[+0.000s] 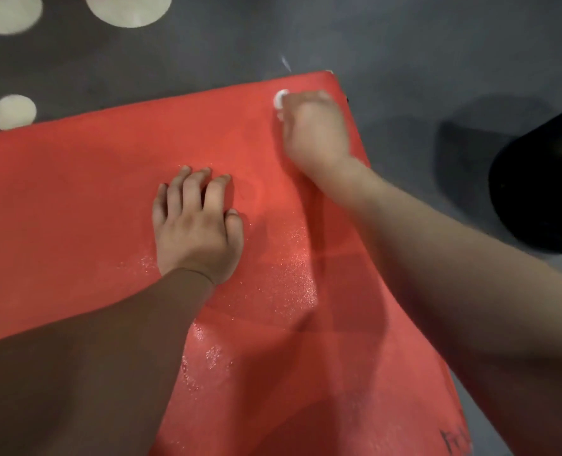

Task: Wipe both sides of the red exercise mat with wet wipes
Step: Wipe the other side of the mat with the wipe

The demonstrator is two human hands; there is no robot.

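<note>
A dark grey rug (76, 60) with round cream spots (13, 111) is lying far left. The red foam mat (76, 192) is lying flat beside it, its grainy surface glistening in wet patches (293, 274). The left hand (196, 230) is bracing mid-mat, fingers spread and bent, holding nothing. The right hand (314, 128) is clenching a crumpled white wet wipe (280, 99) at the mat's far right corner. A black rounded object (542, 192) is sitting on smooth grey floor (437, 60).

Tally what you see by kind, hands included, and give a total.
left hand and right hand: 2
red mat: 1
white wipe: 1
cream circles: 3
black object: 1
Total: 8
</note>
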